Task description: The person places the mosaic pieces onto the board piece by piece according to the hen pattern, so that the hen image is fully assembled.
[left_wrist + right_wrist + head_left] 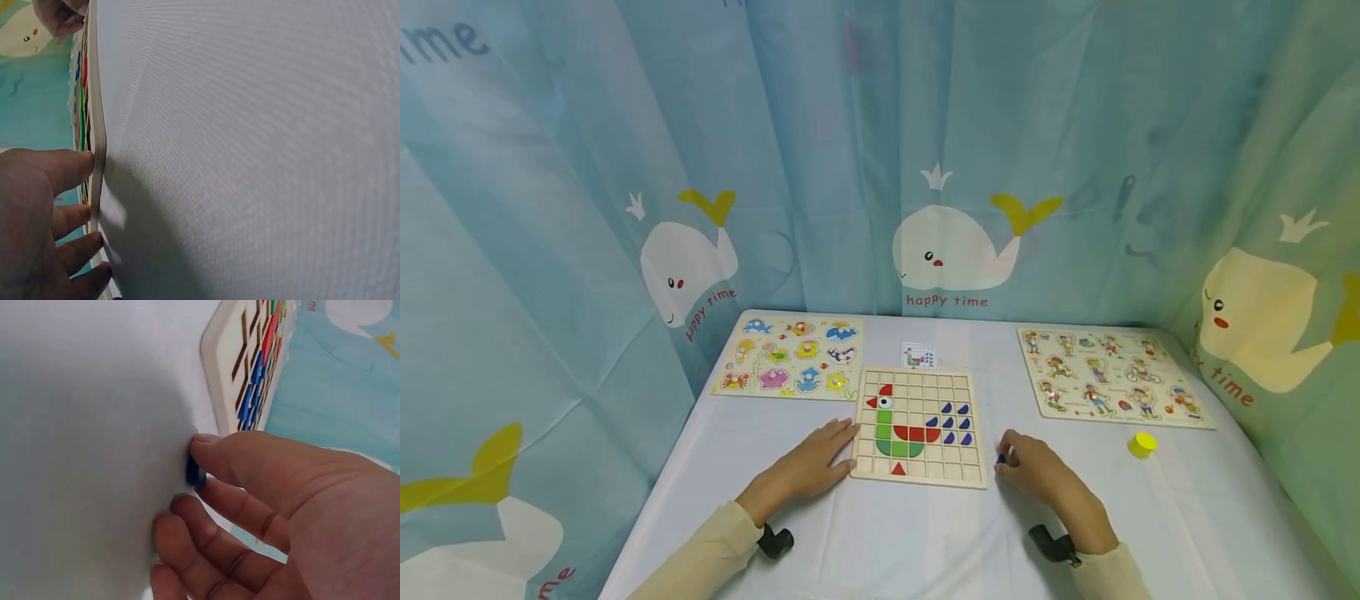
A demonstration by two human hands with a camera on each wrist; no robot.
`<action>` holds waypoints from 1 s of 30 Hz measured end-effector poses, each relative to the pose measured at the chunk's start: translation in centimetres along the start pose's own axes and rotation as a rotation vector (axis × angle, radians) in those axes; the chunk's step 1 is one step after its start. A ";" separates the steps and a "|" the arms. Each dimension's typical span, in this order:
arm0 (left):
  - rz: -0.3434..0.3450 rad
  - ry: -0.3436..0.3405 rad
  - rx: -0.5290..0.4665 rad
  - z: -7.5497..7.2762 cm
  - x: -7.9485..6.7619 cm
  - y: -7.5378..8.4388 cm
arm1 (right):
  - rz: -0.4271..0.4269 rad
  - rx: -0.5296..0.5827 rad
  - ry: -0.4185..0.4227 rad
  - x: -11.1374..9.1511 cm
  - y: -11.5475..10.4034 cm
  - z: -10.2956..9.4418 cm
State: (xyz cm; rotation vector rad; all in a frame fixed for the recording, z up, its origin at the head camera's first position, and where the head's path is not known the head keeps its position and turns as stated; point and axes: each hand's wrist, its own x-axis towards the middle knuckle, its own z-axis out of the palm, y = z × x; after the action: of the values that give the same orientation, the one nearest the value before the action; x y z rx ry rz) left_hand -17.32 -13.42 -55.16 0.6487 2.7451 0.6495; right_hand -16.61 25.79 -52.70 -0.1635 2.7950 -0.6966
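A wooden grid board (857, 467) lies in front of me, bearing red, green and blue pieces in a bird-like pattern. My left hand (812, 457) rests at the board's left edge with fingers extended; in the left wrist view its fingertips touch the rim. Just off the board's right side, my right hand (1037, 468) pinches a small blue piece (195, 472) between thumb and index finger, close to the tablecloth. The fingers hide part of that piece. Several blue half-round pieces (948, 423) sit in the board's right cells, and a red triangle (898, 469) in its bottom row.
A small picture card (917, 356) lies behind the board. A sea-animal puzzle (790, 354) is at the back left, a figure puzzle (1112, 375) at the back right. Nearer on the right stands a yellow cylinder (1142, 445). A whale-print curtain (827, 250) borders the table.
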 end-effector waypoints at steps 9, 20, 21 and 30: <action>0.004 -0.003 -0.003 0.0 -0.1 0.0 | 0.010 0.053 0.058 -0.3 -0.7 0.4; 0.012 -0.002 -0.006 0.1 0.0 -0.1 | -0.034 0.103 0.061 -0.1 -3.4 1.9; 0.013 -0.001 -0.007 0.1 0.0 -0.1 | -0.040 0.107 0.059 -0.1 -3.5 2.0; 0.015 0.001 0.001 0.2 0.1 -0.4 | -0.009 0.094 0.054 0.1 -4.2 2.1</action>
State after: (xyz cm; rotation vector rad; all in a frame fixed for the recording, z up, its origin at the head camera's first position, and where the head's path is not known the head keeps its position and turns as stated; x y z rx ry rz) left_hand -17.51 -13.58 -55.54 0.6706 2.7445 0.6524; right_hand -15.90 21.20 -52.50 -0.1415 2.8068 -0.8442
